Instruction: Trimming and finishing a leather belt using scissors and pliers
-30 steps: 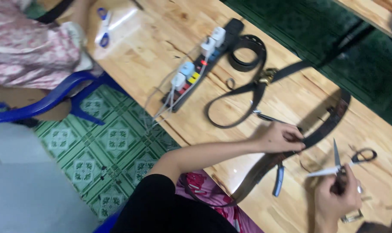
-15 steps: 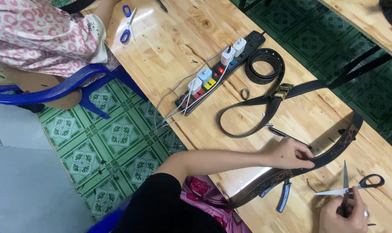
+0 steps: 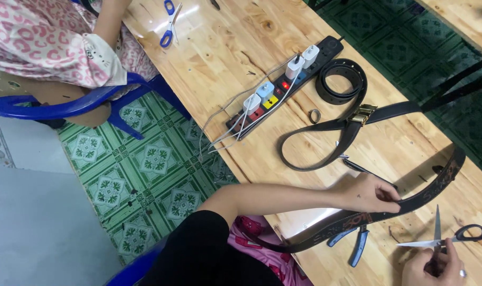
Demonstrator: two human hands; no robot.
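My left hand (image 3: 372, 193) presses down on a dark patterned belt (image 3: 431, 191) that lies across the wooden table (image 3: 241, 47) and hangs over its near edge. My right hand (image 3: 431, 267), at the bottom right, holds black-handled scissors (image 3: 447, 237) with the blades spread apart, just right of the belt. Blue-handled pliers (image 3: 357, 244) lie under the belt, between my two hands.
A black belt with a gold buckle (image 3: 352, 124) loops across the table's middle beside a coiled black belt (image 3: 341, 80). A black power strip with several chargers (image 3: 283, 87) lies further left, blue scissors (image 3: 169, 18) beyond. Another person sits on a blue chair (image 3: 76, 103) at top left.
The view has shifted so the table sits lower and more to the right. My left hand stays on the patterned belt; my right hand with the scissors has dropped toward the bottom edge.
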